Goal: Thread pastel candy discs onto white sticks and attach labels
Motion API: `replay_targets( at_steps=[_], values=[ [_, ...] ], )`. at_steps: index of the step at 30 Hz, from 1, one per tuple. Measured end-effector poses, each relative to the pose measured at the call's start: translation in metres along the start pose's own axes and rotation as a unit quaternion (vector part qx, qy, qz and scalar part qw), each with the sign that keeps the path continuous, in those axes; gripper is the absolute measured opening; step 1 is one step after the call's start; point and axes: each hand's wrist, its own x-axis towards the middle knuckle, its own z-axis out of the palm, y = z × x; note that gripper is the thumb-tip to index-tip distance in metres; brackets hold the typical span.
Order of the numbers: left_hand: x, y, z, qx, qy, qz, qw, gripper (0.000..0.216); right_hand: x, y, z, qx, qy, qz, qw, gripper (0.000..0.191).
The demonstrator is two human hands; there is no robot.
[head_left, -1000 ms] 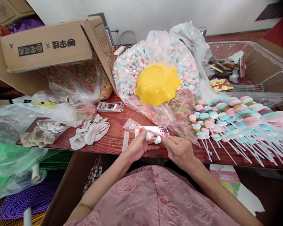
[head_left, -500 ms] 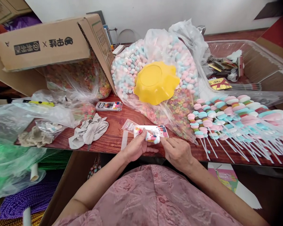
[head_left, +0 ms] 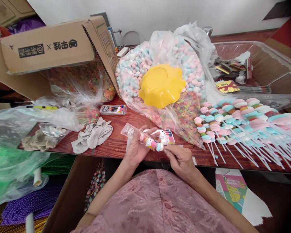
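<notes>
My left hand (head_left: 137, 152) holds a printed clear plastic sleeve (head_left: 129, 130), thumb on one side and fingers behind it. Inside the sleeve lies a candy skewer (head_left: 159, 147), its white and pale blue end sticking out on the right. At that end my right hand (head_left: 181, 158) pinches what looks like the skewer's stick, mostly hidden by the fingers. Behind my hands, a stack of printed sleeves (head_left: 168, 136) lies on the table. Many finished-looking candy skewers (head_left: 242, 119) are piled at the right, their white sticks pointing towards me.
Behind are a big clear bag of pastel candies (head_left: 133, 68), a yellow wavy bowl (head_left: 157, 85) turned upside down on it, and a bag of ring candies (head_left: 188, 106). A cardboard box (head_left: 50, 48), grey gloves (head_left: 92, 134) and a clear bin (head_left: 262, 55) stand around.
My left hand has turned and its fingers have lifted behind the sleeve, which now slants with its open end lower right. More of the sleeve shows. The right hand stays at the skewer's end.
</notes>
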Motion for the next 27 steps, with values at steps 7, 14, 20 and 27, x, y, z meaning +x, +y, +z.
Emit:
replay_targets(
  at_steps=[7,14,20,27],
  values=[
    [-0.026,0.027,-0.012,0.475,0.093,0.319,0.815,0.108,0.01,0.015,-0.02,-0.056,0.032,-0.006,0.998,0.015],
    [-0.018,0.051,0.019,0.866,-0.112,0.282,0.398,0.045,0.026,0.005,-0.023,-0.034,-0.04,-0.031,0.998,0.02],
    [-0.013,0.034,0.01,0.891,-0.164,0.112,0.408,0.023,0.02,-0.013,-0.026,-0.15,-0.066,-0.113,0.98,0.024],
    [-0.042,0.026,0.014,0.852,-0.164,0.13,0.479,0.023,0.011,-0.035,-0.037,-0.239,-0.086,-0.215,0.943,0.027]
  ],
)
